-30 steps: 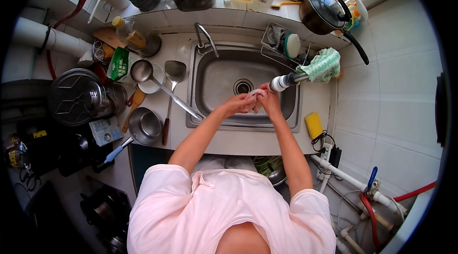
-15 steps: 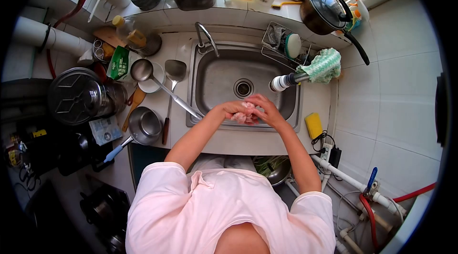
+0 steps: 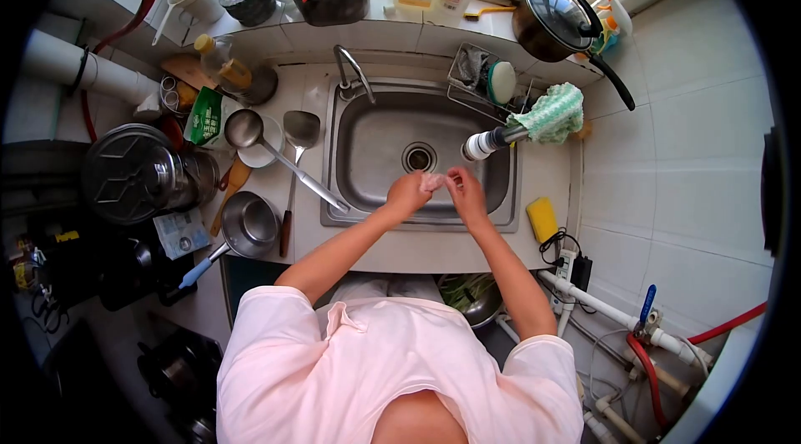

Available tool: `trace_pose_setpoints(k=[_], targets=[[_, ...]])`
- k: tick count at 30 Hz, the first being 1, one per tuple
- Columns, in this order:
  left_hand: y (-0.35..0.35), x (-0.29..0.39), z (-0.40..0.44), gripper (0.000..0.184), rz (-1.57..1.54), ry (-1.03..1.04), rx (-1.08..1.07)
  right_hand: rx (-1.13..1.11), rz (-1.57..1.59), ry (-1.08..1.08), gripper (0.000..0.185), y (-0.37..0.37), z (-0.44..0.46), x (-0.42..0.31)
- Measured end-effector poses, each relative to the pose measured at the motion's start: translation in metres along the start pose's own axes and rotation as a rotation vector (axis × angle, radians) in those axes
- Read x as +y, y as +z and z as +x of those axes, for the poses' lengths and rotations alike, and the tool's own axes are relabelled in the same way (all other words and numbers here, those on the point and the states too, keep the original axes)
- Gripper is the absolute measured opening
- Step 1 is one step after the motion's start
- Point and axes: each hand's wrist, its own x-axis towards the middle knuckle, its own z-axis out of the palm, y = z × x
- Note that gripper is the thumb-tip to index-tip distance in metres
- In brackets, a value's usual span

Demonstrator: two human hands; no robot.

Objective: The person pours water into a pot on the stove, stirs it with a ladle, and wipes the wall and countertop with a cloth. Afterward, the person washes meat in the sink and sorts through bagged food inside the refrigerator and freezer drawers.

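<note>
Over the front part of the steel sink (image 3: 359,139), my left hand (image 3: 407,196) is closed around a small pale pink, wet-looking piece (image 3: 431,183) that sticks out toward the right. My right hand (image 3: 465,194) is just beside it, fingertips bent and close to the piece's right end; whether they pinch it is too small to tell. Behind both hands lies the drain (image 3: 419,158). A black and white tube end (image 3: 484,144) with a green and white cloth (image 3: 551,114) over its other part reaches in from the sink's right edge.
Left of the sink lie a ladle (image 3: 244,128), a spatula (image 3: 301,128) and a saucepan (image 3: 250,224). The faucet (image 3: 355,75) stands behind the basin. A yellow sponge (image 3: 542,219) is at the right, and a lidded pot (image 3: 551,22) sits on the back ledge.
My hands were together around the pink piece; now they are slightly apart, with the piece bunched in my left hand. The camera view has shifted a little.
</note>
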Motion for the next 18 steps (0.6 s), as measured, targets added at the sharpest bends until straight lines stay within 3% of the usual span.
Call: trace_pose_setpoints(k=[2, 3, 5, 9, 11, 17, 18], targets=[[-0.023, -0.002, 0.009, 0.014, -0.75, -0.372, -0.533, 0.117, -0.472, -0.465, 0.038, -0.032, -0.011, -0.048], [-0.035, -0.001, 0.015, 0.013, -1.125, -0.555, -0.799, 0.064, -0.54, -0.554, 0.042, -0.034, -0.014, -0.051], [-0.05, 0.011, 0.022, 0.009, -1.139, -0.501, -1.043, -0.044, -0.677, -0.724, 0.052, -0.038, -0.022, -0.052], [-0.041, 0.024, 0.035, 0.008, -1.038, -0.455, -1.502, -0.112, -0.582, -0.71, 0.038, -0.029, -0.014, -0.057], [-0.042, 0.026, 0.043, 0.015, -0.951, -0.509, -1.496, -0.229, -0.664, -0.579, 0.031, -0.029, -0.008, -0.058], [-0.042, 0.042, 0.062, 0.017, -0.437, -0.541, -1.368, -0.216, -0.706, -0.465, 0.01, -0.018, 0.007, -0.039], [-0.041, 0.041, 0.06, 0.015, -0.108, -0.355, -1.175, -0.224, -0.688, -0.444, 0.011, -0.015, 0.01, -0.033]])
